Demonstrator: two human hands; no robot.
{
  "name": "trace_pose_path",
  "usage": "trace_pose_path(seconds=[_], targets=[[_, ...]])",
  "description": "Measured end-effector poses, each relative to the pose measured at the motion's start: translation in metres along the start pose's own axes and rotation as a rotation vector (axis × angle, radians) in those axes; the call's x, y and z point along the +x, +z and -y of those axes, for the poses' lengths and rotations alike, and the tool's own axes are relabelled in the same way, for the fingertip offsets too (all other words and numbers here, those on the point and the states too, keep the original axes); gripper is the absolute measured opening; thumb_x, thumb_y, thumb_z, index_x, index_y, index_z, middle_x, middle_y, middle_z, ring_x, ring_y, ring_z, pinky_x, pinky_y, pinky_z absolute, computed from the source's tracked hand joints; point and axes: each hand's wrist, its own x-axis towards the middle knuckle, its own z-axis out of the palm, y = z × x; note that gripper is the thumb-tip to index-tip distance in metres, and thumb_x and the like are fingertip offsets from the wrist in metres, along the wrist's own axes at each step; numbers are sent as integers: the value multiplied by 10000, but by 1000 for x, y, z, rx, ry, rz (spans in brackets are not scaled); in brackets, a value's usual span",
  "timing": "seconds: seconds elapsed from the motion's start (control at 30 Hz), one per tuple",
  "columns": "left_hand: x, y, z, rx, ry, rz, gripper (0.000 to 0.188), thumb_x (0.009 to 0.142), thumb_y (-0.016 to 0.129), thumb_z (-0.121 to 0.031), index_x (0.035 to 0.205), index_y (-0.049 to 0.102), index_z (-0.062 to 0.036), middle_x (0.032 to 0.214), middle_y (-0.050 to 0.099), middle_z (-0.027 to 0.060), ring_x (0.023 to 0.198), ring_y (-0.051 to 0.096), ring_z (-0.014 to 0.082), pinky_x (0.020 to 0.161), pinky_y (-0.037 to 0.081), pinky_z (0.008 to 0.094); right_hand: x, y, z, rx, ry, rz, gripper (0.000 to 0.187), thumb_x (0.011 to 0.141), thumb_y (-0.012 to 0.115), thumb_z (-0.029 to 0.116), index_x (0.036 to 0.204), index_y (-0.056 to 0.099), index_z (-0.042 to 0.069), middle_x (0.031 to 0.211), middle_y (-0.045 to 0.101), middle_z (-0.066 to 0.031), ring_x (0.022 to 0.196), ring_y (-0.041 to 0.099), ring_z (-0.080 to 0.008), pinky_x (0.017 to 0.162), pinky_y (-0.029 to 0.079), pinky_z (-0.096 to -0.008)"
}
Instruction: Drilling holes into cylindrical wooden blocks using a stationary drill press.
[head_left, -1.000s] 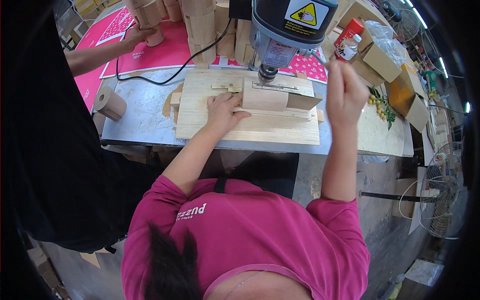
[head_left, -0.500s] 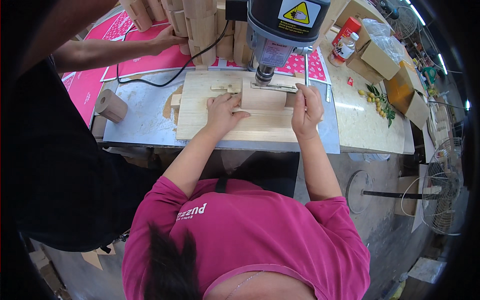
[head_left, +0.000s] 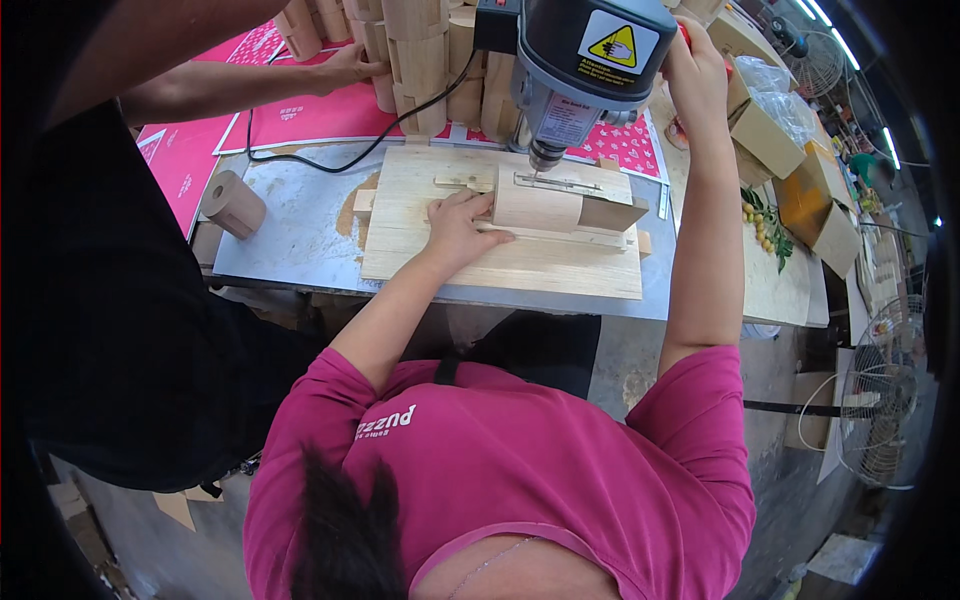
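A pale wooden cylinder [head_left: 538,208] lies on its side on a flat wooden board [head_left: 420,262]. A slotted metal strip [head_left: 560,184] runs along its top. My left hand [head_left: 465,232] braces the cylinder's left end, thumb along the front and fingertips partly hidden. Above the strip stands a drill press [head_left: 590,50], its chuck [head_left: 546,155] holding a thin bit whose exact tip is hard to make out. Up beside the machine's right side, my right hand [head_left: 697,75] is closed around a red-ended lever handle [head_left: 684,36]. A darker block [head_left: 612,214] adjoins the cylinder's right end.
Another wooden cylinder [head_left: 233,204] stands on the left of the table. Tall wooden cylinders [head_left: 420,85] are stacked behind, where a co-worker's hand [head_left: 352,70] reaches. A black cable [head_left: 350,160] crosses the table. Fruit with leaves [head_left: 768,232] and cardboard boxes [head_left: 765,140] are at right.
My right hand has risen from beside the cylinder to the machine's upper right with the lever. The chuck sits higher off the strip. My left hand stays at the cylinder's left end.
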Motion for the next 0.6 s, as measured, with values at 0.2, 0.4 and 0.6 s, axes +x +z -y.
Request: trace_pose_path(seconds=[0.2, 0.4, 0.6], targets=[[7, 9, 8, -249, -22, -9, 422, 553, 764, -301, 883, 625, -77, 828, 542, 12, 796, 515, 171, 834, 260, 351, -93, -20, -33, -92, 208, 473, 427, 787, 622, 321, 1124, 545, 70, 949, 608, -101, 964, 545, -189, 841, 413, -311], [-4, -6, 14, -299, 132, -27, 368, 530, 779, -192, 834, 630, -47, 843, 540, 41, 797, 529, 188, 807, 351, 372, -166, -17, -44, -46, 341, 575, 297, 689, 712, 128, 946, 617, 12, 846, 601, -72, 774, 551, -166, 702, 428, -279], [-37, -59, 12, -549, 186, -80, 361, 609, 756, -122, 926, 610, -29, 928, 568, 65, 913, 560, 210, 781, 470, 321, -193, -52, -43, 317, 629, 465, 224, 720, 678, 129, 894, 627, -4, 790, 603, -26, 713, 528, -98, 652, 417, -234]])
